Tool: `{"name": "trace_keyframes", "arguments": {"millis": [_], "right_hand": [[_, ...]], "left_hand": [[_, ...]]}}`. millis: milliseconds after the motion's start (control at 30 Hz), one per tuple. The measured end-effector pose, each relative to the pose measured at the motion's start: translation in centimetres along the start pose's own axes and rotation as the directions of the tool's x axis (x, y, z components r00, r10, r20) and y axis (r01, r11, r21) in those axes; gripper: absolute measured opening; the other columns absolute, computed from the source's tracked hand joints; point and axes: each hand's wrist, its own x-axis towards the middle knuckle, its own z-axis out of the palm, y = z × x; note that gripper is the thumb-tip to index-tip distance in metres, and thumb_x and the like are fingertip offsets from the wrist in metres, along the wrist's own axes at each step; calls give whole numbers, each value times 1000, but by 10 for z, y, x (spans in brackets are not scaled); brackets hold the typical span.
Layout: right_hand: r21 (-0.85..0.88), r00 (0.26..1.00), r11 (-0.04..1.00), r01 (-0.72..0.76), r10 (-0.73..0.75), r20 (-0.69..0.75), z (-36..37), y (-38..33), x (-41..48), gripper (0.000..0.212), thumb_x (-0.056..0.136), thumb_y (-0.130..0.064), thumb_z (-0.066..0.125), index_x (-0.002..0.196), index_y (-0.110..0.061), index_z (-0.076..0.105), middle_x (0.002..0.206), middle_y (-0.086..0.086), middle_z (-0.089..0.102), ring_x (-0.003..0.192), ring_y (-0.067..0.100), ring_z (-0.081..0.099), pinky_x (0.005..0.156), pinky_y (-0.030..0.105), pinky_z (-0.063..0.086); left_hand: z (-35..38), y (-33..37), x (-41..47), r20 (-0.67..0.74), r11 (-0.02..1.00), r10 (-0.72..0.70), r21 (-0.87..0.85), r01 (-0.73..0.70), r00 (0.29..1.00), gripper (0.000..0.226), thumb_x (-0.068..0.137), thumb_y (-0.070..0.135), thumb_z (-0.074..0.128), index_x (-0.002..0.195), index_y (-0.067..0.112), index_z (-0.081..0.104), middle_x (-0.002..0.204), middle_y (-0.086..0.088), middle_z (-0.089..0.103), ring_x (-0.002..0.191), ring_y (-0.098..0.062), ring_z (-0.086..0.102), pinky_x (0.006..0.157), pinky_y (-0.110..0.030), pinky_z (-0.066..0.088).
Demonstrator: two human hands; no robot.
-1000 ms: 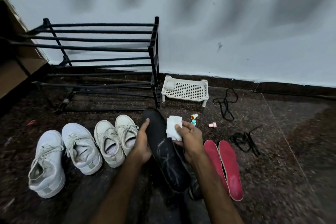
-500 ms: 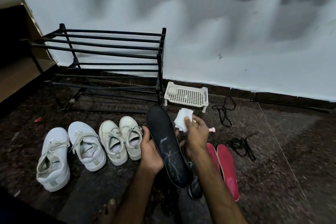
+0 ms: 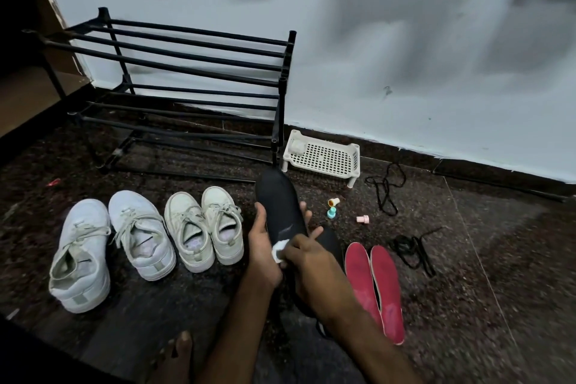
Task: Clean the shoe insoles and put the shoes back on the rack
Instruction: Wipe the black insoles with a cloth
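Note:
My left hand grips a long black insole by its left edge, toe end pointing away from me. My right hand presses a small white wipe against the insole's middle; most of the wipe is hidden under my fingers. A second black insole lies partly hidden behind my right hand. Two red insoles lie side by side on the floor to the right. Two pairs of white sneakers stand in a row on the left. The black metal shoe rack stands bare against the wall.
A white perforated plastic tray sits right of the rack. Small caps, yellow, teal and pink, lie on the dark floor. Black laces and another lace bundle lie further right. My bare foot shows at the bottom.
My right hand has come down with the wipe from beside the insole's toe end onto its middle. The left hand keeps its hold on the insole.

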Motion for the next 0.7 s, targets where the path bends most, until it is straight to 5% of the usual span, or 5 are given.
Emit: {"name": "trace_keyframes", "arguments": {"millis": [200,333,433,700], "right_hand": [[-255,983,957,-138,100,-157,-30,13,56,25,89,-7,51,109,-10,65,107,8,54,102,28,53,72,39,49],[-119,994,993,3,-15,-104,-22,-14,37,15,90,-12,55,96,-9,68,97,5,55,90,24,58,69,33,46],[73,990,997,-19,29,-138,-24,-20,17,12,89,-19,59,89,-15,70,96,-2,59,83,17,59,70,27,46],[98,922,980,-175,198,-332,-47,-6,71,26,79,0,64,96,-19,68,93,-1,67,88,18,62,78,35,52]], "left_hand": [[20,2,-9,41,991,17,136,-22,999,69,93,61,33,111,6,71,114,-13,69,105,-25,66,92,-36,53],[23,16,-11,53,996,26,88,-30,998,80,87,68,42,128,2,57,122,-13,63,122,-28,56,114,-47,31],[29,24,-10,87,996,47,77,-54,995,80,84,69,45,134,7,52,119,-10,62,118,-27,55,112,-52,31],[51,17,-26,96,971,113,202,-130,989,64,90,61,40,114,9,69,110,-11,69,103,-24,66,92,-36,52]]}}
